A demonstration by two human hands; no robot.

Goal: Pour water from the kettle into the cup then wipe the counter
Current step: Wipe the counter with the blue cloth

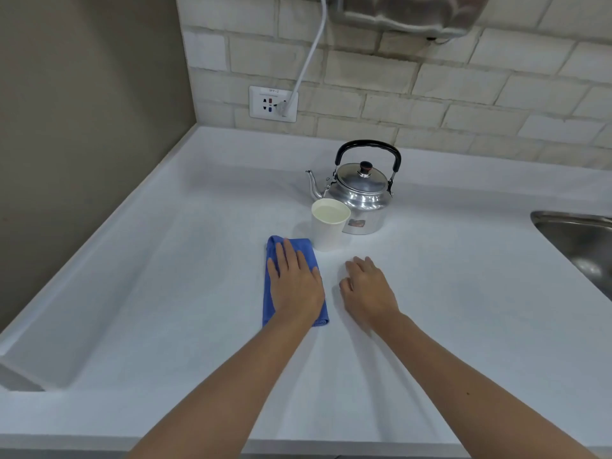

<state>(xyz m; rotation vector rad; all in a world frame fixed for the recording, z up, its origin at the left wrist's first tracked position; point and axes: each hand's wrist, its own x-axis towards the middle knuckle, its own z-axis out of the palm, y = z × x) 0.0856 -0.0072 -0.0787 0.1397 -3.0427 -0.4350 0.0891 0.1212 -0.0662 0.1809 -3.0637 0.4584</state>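
Observation:
A shiny metal kettle with a black handle stands upright on the white counter, spout pointing left. Just in front of it stands a white paper cup holding water. A folded blue cloth lies flat left of the cup. My left hand rests palm down on the cloth, fingers spread. Beside it my right hand sits on the bare counter, fingers loosely curled, holding nothing.
A steel sink is set into the counter at the right edge. A wall socket with a white cable plugged in sits on the tiled back wall. A plain wall bounds the counter on the left.

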